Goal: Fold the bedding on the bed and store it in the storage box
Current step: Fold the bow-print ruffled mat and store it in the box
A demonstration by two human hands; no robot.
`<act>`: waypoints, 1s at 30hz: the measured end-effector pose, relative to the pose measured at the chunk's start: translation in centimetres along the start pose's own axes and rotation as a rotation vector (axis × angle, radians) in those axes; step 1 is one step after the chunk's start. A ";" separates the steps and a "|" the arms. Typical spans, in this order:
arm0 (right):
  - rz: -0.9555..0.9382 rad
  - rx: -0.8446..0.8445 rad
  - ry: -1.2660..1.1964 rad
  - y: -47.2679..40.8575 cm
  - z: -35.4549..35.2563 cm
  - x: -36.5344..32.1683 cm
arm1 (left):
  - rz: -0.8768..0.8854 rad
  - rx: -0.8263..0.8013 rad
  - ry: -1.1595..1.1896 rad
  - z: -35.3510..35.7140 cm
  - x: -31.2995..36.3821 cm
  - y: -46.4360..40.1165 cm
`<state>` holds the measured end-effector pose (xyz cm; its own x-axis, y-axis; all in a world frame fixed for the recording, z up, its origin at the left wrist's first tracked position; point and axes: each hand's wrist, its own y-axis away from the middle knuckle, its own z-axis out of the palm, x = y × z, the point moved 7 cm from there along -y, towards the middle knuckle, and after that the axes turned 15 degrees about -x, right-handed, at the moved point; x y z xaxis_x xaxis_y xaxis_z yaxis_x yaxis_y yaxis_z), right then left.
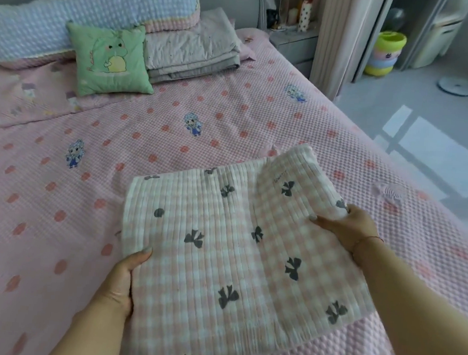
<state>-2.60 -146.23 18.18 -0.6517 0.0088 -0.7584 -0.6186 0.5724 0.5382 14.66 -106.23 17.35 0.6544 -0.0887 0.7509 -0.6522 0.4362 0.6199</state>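
A folded pink-and-white checked blanket (222, 248) with dark bow prints lies near the front edge of the bed (61, 182). My left hand (122, 277) grips its left edge, thumb on top. My right hand (348, 227) pinches the right edge, where the top layer lifts and curls up toward the far right corner. No storage box is in view.
At the head of the bed lie a long blue bobble pillow (91, 20), a green dinosaur cushion (109, 57) and a folded grey quilt (192, 49). A nightstand (292, 42) and a stack of coloured stools (385, 53) stand to the right on the grey floor.
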 end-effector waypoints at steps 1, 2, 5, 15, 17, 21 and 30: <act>-0.006 0.011 -0.008 1.0 -1.2 0.1 | 0.004 -0.008 0.001 1.0 0.0 1.0; -0.013 0.025 -0.013 1.9 -2.4 0.1 | 0.012 -0.016 0.003 1.8 0.1 1.8; -0.032 0.064 0.017 4.5 -5.6 -0.5 | 0.059 -0.019 0.001 4.2 0.7 3.5; -0.080 0.187 -0.118 8.5 -14.1 0.2 | 0.158 -0.137 -0.048 12.1 4.2 4.7; -0.054 0.218 -0.153 9.5 -15.3 1.1 | 0.154 -0.180 -0.069 13.8 4.8 4.8; -0.041 0.289 -0.182 12.5 -17.4 2.7 | 0.165 -0.274 -0.124 17.2 6.0 4.7; -0.010 0.512 -0.325 21.1 -19.6 7.7 | 0.119 -0.572 -0.248 26.3 6.4 6.0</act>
<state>-29.27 -150.18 30.93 -0.4295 0.2058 -0.8793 -0.2815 0.8946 0.3469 4.91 -127.78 31.87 0.4374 -0.1852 0.8800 -0.3621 0.8594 0.3609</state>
